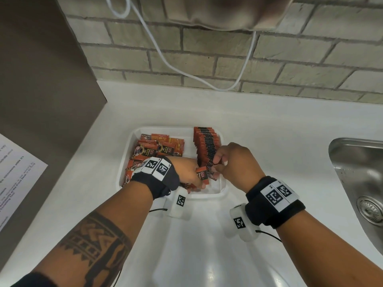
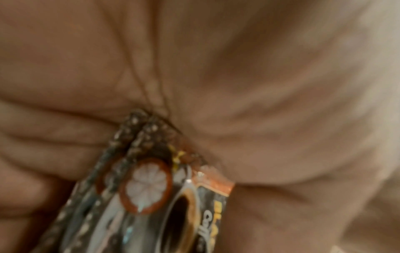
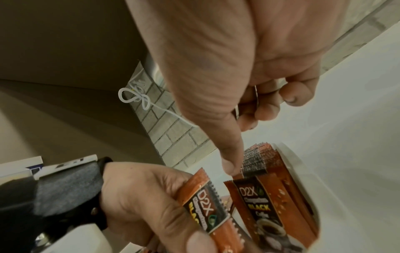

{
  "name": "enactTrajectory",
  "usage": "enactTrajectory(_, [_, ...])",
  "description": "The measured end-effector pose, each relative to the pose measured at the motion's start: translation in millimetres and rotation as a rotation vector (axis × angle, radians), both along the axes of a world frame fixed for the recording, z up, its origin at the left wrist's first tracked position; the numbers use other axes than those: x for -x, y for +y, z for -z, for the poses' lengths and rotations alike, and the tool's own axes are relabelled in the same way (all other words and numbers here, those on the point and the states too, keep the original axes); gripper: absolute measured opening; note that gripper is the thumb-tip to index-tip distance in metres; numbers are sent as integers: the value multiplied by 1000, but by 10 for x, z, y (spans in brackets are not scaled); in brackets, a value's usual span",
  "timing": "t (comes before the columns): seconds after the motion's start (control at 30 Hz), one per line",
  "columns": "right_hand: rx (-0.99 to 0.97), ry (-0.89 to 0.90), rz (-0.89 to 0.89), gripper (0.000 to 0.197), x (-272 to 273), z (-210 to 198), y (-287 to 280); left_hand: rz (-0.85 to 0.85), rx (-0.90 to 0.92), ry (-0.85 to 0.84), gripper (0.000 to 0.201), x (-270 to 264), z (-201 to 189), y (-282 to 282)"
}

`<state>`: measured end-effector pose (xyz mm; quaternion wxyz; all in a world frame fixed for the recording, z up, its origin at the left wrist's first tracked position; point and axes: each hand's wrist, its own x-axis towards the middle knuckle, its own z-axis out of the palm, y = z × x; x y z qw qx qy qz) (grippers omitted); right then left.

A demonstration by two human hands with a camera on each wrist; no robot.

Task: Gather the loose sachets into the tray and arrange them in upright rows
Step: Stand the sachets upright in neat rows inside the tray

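A white tray (image 1: 165, 128) sits on the white counter. Loose red-and-black sachets (image 1: 157, 150) lie piled in its left half. An upright row of sachets (image 1: 207, 141) fills its right side. My left hand (image 1: 198, 180) grips a few sachets (image 1: 202, 175) over the tray's front middle; they show blurred against the palm in the left wrist view (image 2: 147, 188). My right hand (image 1: 216, 163) pinches the front sachet (image 3: 255, 202) of the row (image 3: 259, 157), with the thumb (image 3: 229, 164) on its top edge. The left hand's sachets (image 3: 205, 205) are close beside it.
A steel sink (image 1: 360, 172) is sunk into the counter at the right. A white cable (image 1: 165, 59) hangs down the brick wall behind. A printed paper sheet (image 1: 14, 175) lies at the left below a brown panel (image 1: 41, 79).
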<state>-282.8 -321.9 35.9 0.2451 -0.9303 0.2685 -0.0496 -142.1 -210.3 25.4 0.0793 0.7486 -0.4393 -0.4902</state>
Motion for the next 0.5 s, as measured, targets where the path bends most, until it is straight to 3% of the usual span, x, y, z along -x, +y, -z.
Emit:
enactTrajectory(0.13, [-57, -85, -24, 8, 38, -55, 44, -150, 38, 263, 21, -75, -5, 119])
enactTrajectory(0.27, [-290, -170, -42, 11, 46, -101, 130, -230, 179, 519, 18, -187, -8, 229])
enactTrajectory(0.5, [-366, -221, 0, 8, 1, -170, 97, -229, 333, 539, 31, -185, 1, 308])
